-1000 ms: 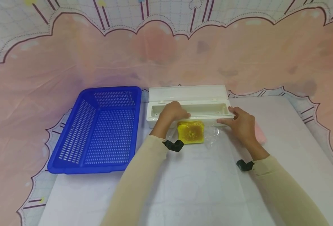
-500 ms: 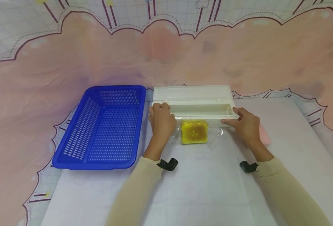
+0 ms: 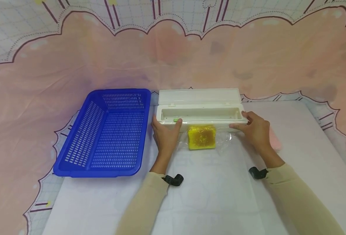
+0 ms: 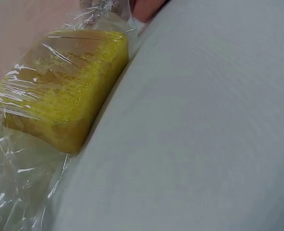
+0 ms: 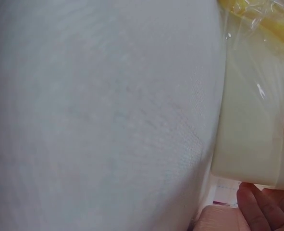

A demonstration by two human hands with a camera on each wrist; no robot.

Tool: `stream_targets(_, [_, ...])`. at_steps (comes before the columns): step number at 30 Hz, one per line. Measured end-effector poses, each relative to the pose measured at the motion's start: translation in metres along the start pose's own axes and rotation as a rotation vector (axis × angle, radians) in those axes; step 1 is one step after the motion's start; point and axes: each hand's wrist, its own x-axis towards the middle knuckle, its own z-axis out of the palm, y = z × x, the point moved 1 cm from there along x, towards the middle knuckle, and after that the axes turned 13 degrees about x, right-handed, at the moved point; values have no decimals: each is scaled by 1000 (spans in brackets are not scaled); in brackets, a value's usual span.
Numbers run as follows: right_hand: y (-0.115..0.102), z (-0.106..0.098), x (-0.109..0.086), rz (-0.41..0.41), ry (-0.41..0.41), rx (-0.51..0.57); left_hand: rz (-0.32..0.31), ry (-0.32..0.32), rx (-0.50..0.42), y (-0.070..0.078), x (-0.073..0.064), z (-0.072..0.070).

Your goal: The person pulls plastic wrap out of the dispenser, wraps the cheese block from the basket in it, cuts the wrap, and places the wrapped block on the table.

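A long white cling film dispenser [image 3: 202, 114] stands on the table in the head view, its lid [image 3: 198, 97] tipped back. My left hand [image 3: 165, 137] holds its left end, the thumb at the front edge beside a small green slider [image 3: 177, 119]. At the right end my right hand [image 3: 254, 129] grips it, thumb along the front and fingers round the end. Just in front lies a yellow, brown-topped slice like toast [image 3: 202, 137], under clear film [image 4: 17, 192]. The left wrist view shows this toast [image 4: 69, 82] close up. In the right wrist view, fingers [image 5: 259, 207] touch the dispenser's end [image 5: 250, 139].
To the left stands a blue perforated basket [image 3: 114, 140], close to the dispenser. A pink object [image 3: 274, 139] lies behind my right hand, partly hidden. White cloth [image 3: 214, 195] covers the table, and a patterned cloth [image 3: 173, 58] hangs behind.
My left hand has moved from over the dispenser's front left part to its left end, and its fingers have come off the top. The green slider now shows. My right hand keeps its grip.
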Motion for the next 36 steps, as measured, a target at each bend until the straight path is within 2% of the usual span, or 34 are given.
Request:
stream_targets(6, [-3,-1,-1,41,-19,7,-16,65,-154,-8,6,-2])
stream_targets(11, [-3,-3,-1,50,-14,4,6,90,-282,-13,11,-8])
stream_targets(17, [-3,-1,0,39,-16,14,26,76,-304,-15,11,-11])
stream_targets(21, [-3,-2,-1,68,-26,12,28,72,-304,-15,10,-11])
stream_targets(24, [-6,-4,-1,98,-63,7,21,59,-295,-14,10,-14])
stream_targets(28, [-12,-13,2,183,-182,19,6,28,-242,-12,12,-18])
stream_targets(32, [-17,-24,10,259,-329,-3,18,7,-95,-7,11,-22])
stream_targets(34, [-20,-30,15,271,-398,-22,78,26,9,-3,7,-24])
stream_targets(36, [-20,-35,18,288,-462,-34,203,68,126,3,0,-26])
